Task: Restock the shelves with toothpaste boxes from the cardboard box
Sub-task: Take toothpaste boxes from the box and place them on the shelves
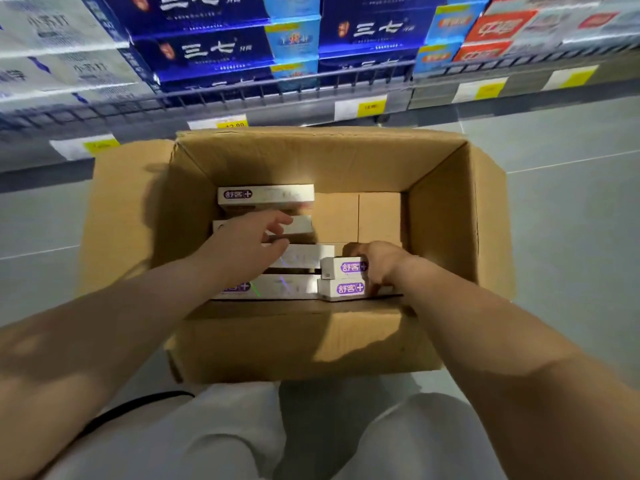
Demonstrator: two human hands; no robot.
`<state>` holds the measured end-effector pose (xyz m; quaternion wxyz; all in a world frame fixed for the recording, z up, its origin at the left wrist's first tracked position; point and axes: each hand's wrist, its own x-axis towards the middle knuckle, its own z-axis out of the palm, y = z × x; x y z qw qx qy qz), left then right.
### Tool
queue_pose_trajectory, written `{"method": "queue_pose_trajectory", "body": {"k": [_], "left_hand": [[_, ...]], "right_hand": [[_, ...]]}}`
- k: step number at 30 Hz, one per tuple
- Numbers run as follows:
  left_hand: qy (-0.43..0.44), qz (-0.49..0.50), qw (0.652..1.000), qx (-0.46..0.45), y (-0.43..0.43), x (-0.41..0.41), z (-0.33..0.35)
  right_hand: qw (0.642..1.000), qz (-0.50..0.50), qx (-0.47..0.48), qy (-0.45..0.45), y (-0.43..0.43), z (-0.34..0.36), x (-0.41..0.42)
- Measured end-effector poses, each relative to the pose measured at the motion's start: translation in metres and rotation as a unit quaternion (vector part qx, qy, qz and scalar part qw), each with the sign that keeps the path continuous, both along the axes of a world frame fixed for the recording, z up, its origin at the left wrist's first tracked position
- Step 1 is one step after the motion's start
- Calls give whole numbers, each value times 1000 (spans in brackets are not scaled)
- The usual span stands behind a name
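Reaching inside cardboard box point(443, 220), right hand point(381, 263) grasps toothpaste box point(346, 267), left hand point(247, 239) seemingly released.

One wide-angle view, worn on the person's head, faces forward and steeply down, close above the open cardboard box point(441, 220). The shelf point(311, 84) is at the top edge, the legs point(221, 438) at the bottom.
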<state>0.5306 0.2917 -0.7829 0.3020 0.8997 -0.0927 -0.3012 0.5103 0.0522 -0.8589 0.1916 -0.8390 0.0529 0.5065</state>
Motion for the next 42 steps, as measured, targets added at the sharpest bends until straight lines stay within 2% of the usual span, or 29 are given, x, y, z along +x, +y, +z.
{"method": "queue_pose_trajectory", "body": {"k": [3,6,10,13,17,21,25,28,31,35,38,42], "left_hand": [[-1,-17,1000,7,-5,-2,-3],[1,-18,1000,-1,-16,-3,0],[-2,-42,999,-11,-38,-3,3],[-7,-70,997,-10,-63,0,3],[43,-102,994,2,-98,-2,-1],[110,-127,985,37,-123,-6,-24],[126,-250,950,135,-145,-12,-49],[151,-301,929,153,-154,-15,-64],[163,-282,936,136,-155,-12,-76],[159,-271,944,105,-162,-13,-84],[123,-272,950,87,-164,-11,-86],[132,-210,968,40,-155,2,-71]], "right_hand": [[999,3,2,-37,-4,8,1],[986,-13,-14,-164,-8,30,1],[942,-154,33,-297,-19,86,-4],[902,-236,78,-352,-30,138,-22],[858,-345,83,-372,-50,171,-64],[792,-459,21,-402,-71,156,-104],[723,-548,-20,-420,-81,127,-127],[713,-577,-16,-399,-84,114,-135],[700,-599,-13,-387,-83,104,-139],[662,-651,7,-372,-81,96,-140],[663,-652,9,-368,-81,93,-139],[676,-641,11,-363,-86,97,-134]]}}
